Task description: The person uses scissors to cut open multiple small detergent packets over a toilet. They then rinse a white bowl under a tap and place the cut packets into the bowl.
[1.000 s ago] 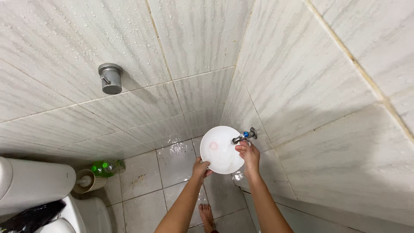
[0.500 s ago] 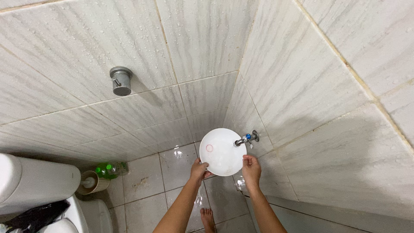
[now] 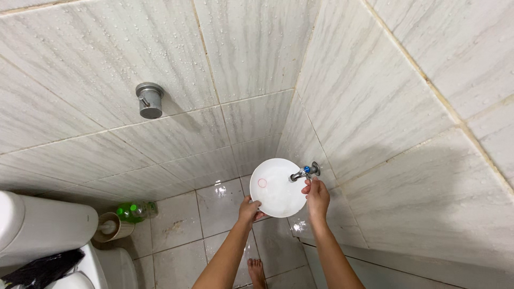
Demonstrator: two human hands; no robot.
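Observation:
A round white plate with a small red ring mark on it is held up in the tiled corner, right below a small wall tap with a blue handle. My left hand grips the plate's lower left rim. My right hand is at the plate's right edge, just beneath the tap, its fingers against the rim. The tap's spout reaches over the plate's upper right part.
A chrome wall fitting sticks out of the wet tiled wall at upper left. A white toilet cistern stands at lower left, with a brush holder and a green bottle beside it. My bare foot rests on the wet floor tiles.
The plate has stayed under the tap while my right hand slid from its upper right edge down to its right side. The view has shifted slightly.

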